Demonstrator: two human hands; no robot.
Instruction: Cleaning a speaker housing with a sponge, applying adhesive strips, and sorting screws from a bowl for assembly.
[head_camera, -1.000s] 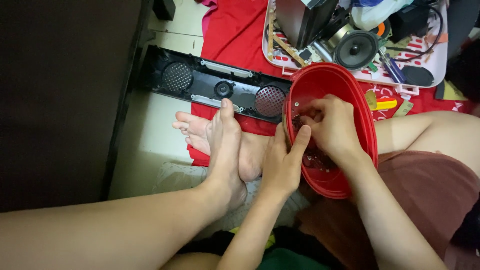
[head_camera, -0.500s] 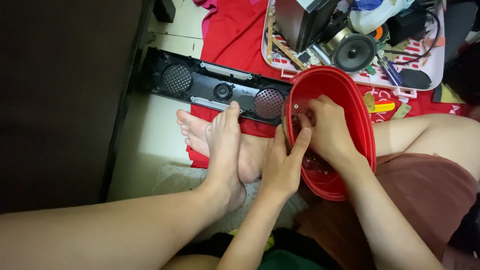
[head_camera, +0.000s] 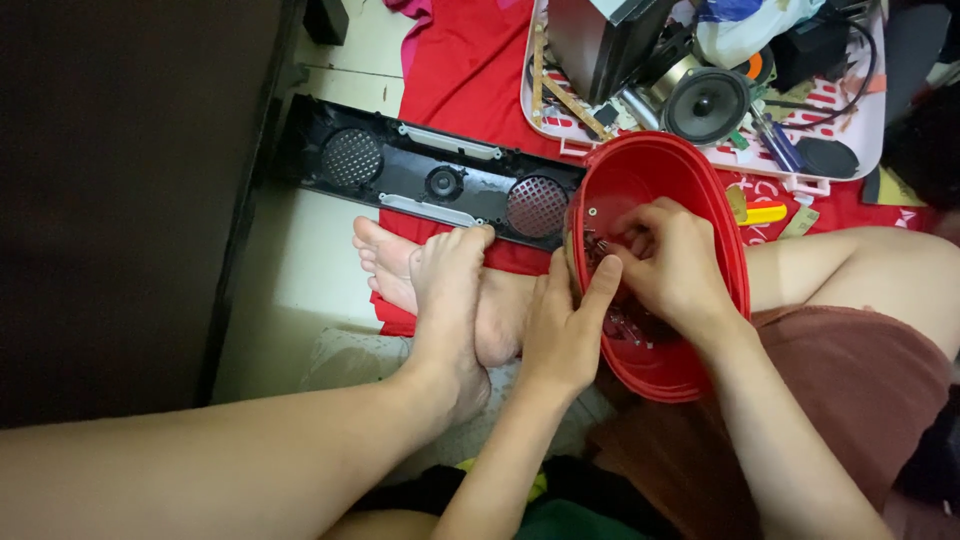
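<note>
A red oval plastic bowl (head_camera: 640, 165) rests tilted between my legs, with small screws and metal parts inside. My left hand (head_camera: 565, 325) grips the bowl's near left rim, thumb over the edge. My right hand (head_camera: 670, 260) reaches into the bowl, fingers pinched together among the small parts; what they pinch is too small to make out. A long black speaker front panel (head_camera: 430, 180) with two round mesh grilles lies on the floor just beyond my crossed feet (head_camera: 440, 290).
A pink-white tray (head_camera: 870, 130) at the top holds a round speaker driver (head_camera: 708, 104), a grey box, wooden sticks, a screwdriver and cables. Red cloth (head_camera: 470, 70) covers the floor under it. A dark cabinet side (head_camera: 130, 200) fills the left.
The fingers of my right hand have shifted slightly inside the bowl, closing into a pinch. My left hand stays on the rim.
</note>
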